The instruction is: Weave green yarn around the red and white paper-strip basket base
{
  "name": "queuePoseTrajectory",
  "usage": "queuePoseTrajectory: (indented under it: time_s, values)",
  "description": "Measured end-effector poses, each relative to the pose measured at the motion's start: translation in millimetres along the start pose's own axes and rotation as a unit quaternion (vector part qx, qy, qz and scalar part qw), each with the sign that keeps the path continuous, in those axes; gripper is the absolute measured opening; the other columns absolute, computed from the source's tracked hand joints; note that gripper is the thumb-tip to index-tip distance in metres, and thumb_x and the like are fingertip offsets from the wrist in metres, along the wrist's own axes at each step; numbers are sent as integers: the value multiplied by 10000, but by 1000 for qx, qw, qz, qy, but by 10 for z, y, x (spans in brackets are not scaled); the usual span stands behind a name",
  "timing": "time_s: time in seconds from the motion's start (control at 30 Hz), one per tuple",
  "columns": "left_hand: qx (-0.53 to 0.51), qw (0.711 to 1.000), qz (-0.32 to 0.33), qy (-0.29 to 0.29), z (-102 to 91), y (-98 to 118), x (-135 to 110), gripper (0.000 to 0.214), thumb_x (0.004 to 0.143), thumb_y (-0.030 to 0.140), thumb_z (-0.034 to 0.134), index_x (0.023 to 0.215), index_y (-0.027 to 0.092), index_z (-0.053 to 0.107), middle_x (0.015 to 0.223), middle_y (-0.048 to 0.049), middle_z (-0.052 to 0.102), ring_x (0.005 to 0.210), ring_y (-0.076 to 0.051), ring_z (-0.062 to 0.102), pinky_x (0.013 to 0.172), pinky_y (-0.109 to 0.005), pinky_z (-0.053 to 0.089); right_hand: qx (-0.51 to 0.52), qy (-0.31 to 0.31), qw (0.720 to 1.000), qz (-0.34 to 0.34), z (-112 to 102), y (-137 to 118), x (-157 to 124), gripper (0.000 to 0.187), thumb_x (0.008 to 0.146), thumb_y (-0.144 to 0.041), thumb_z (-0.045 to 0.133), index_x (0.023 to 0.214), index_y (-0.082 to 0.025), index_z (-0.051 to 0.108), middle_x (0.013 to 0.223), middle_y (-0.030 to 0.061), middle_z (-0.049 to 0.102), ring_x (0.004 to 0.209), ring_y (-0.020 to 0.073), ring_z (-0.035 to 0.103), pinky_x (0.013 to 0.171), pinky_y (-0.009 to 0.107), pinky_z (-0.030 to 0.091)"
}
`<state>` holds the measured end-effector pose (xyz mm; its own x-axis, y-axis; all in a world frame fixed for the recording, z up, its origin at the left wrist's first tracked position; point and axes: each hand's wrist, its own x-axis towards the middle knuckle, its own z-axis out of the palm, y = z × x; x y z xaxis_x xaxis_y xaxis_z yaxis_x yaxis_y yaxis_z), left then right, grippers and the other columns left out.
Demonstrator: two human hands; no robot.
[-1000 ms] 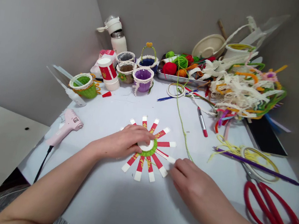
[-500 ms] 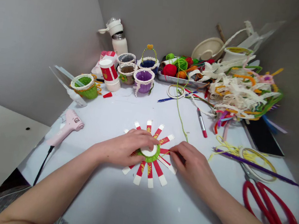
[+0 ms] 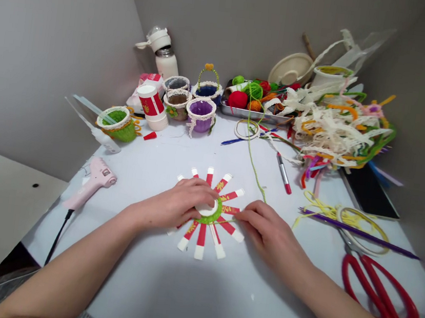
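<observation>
A paper cup cut into red and white strips (image 3: 201, 236) lies splayed like a sun on the table. Green yarn (image 3: 213, 216) is wound around its round white base. My left hand (image 3: 181, 204) grips the cup at the base, fingers over the middle and thumb at the near side; it hides the left strips. At the cup's right edge, my right hand (image 3: 262, 224) pinches the green yarn strand (image 3: 254, 168), which runs taut to the winding. Beyond that hand the strand trails back to a green yarn ball (image 3: 252, 89) in a metal tray (image 3: 258, 114).
A pink glue gun (image 3: 95, 181) lies left. Several yarn-covered cups, including a purple one (image 3: 201, 119), stand at the back beside a red-and-white paper cup (image 3: 151, 105). To the right are red-handled scissors (image 3: 378, 290), a purple stick (image 3: 358, 232), a marker (image 3: 284, 174) and piled lace (image 3: 329, 124).
The cut cup has turned clockwise under my left hand. My right hand keeps its pinch on the green yarn. The whole view has shifted slightly.
</observation>
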<state>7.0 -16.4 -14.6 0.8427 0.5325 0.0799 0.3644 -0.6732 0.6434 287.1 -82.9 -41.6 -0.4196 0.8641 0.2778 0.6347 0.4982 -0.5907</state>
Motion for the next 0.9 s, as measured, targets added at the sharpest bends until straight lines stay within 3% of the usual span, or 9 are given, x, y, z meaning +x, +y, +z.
queuePoseTrajectory:
  time_s: [0.2,0.5,0.73,0.9]
  values:
    - [-5,1000,-25,-15,-56,-30,-22,239,1047,144,531,1207,257,668,1469,-80,662,1428,-286,512,1176,-516,389,-27,-69,995,-60,-67,-148,-103,269,1035,-72,466,996,-195,701,945,77,667,859,201,630,739,312,529]
    - [-8,1000,-17,-23,-54,-51,-10,222,1029,119,546,1178,247,652,1464,-71,665,1417,-280,533,1175,-503,385,-107,-144,978,-109,-64,-293,-281,259,871,55,533,803,-182,612,850,47,618,734,185,548,624,317,416]
    - [-10,1000,-17,-24,-56,-49,-6,198,1026,108,553,1140,241,645,1457,-66,670,1413,-281,537,1168,-498,392,-157,-119,975,-105,-122,-232,-267,260,832,68,548,806,-181,617,845,56,614,735,209,558,627,341,413]
    - [-24,1000,8,-16,-49,-26,5,213,1018,75,525,1116,227,638,1449,-75,669,1399,-268,550,1165,-491,424,-167,-79,981,-51,-79,-83,-174,221,943,-9,547,849,-177,654,856,61,617,766,222,588,658,345,449]
